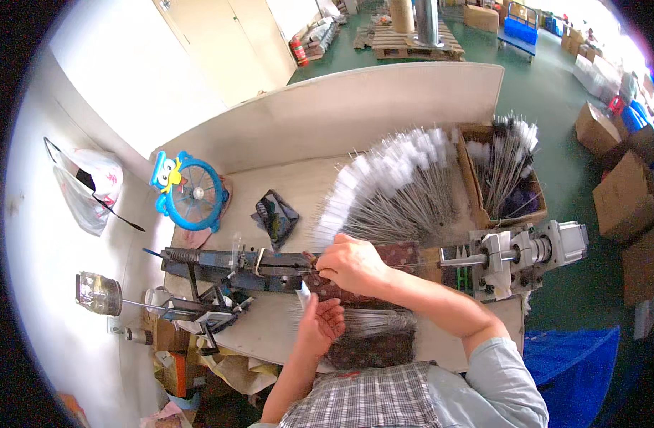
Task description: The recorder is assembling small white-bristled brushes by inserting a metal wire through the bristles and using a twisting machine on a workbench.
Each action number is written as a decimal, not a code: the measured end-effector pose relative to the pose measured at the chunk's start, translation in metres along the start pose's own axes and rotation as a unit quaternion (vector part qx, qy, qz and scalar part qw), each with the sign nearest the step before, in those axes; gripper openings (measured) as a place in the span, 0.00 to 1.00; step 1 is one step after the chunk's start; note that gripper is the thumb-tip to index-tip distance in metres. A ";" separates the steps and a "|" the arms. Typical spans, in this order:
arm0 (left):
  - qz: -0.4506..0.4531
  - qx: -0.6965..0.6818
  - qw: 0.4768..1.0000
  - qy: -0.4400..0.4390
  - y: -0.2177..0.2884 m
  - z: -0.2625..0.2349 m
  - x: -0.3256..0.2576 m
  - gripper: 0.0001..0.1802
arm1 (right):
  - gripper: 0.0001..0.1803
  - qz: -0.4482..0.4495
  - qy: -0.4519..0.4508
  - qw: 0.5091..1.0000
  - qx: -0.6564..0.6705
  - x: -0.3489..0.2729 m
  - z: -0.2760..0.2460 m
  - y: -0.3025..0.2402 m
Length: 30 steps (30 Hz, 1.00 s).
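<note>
Green-painted workshop floor stretches behind a pale, smooth tabletop (284, 185) with a tall curved board standing along its far edge. Brown cardboard boxes (622, 196) are stacked on the floor at the right.

Across the tabletop lies a long, dark blue metal jig (227, 264), a narrow bar with springs and brackets, lined up with a blocky grey metal motor unit (530, 253) at the right end. Behind it, a wide fan of thin wire brushes (394, 189) spreads out, each a stiff silver stem tipped with fluffy white bristles. An open cardboard box (508, 178) beside the fan holds more of the same brushes, standing on end. A second, smaller bundle of wire stems (373, 321) lies on a dark patterned cloth near the person's chest.

A round blue desk fan (191, 192) with a cartoon bird figure stands at the back left. A white plastic bag (88, 185) hangs on the wall.

The right hand (352, 264) is curled, palm down, pinching a thin wire at the jig's end. The left hand (320, 321) sits just below it, palm up, fingers loosely bent around a small white piece (305, 294).
</note>
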<state>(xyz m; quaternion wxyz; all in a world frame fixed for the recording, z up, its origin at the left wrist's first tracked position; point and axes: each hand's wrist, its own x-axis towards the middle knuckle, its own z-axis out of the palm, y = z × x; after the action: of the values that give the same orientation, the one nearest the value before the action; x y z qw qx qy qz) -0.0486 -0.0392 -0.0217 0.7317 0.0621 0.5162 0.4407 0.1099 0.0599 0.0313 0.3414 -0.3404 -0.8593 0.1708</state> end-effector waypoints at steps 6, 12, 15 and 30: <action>0.000 -0.217 0.973 -0.078 0.040 -0.044 -0.001 0.29 | 0.03 0.055 0.003 0.997 -0.054 0.014 0.026 -0.007; 0.256 0.188 0.948 -0.018 0.038 -0.015 0.013 0.28 | 0.02 0.051 -0.022 0.996 -0.069 0.019 0.020 -0.011; 0.234 0.531 0.813 0.056 0.033 -0.015 0.028 0.22 | 0.03 0.060 -0.027 0.995 -0.075 0.018 0.018 -0.012; 0.301 0.237 0.923 -0.033 -0.001 0.000 0.044 0.08 | 0.08 0.065 -0.094 0.993 0.015 -0.063 0.010 -0.010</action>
<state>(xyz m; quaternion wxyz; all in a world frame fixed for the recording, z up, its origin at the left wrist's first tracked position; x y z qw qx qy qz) -0.0443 -0.0090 -0.0528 0.5448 0.4004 0.5382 0.5031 0.1320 0.0080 0.0003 0.2523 -0.3728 -0.8608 0.2373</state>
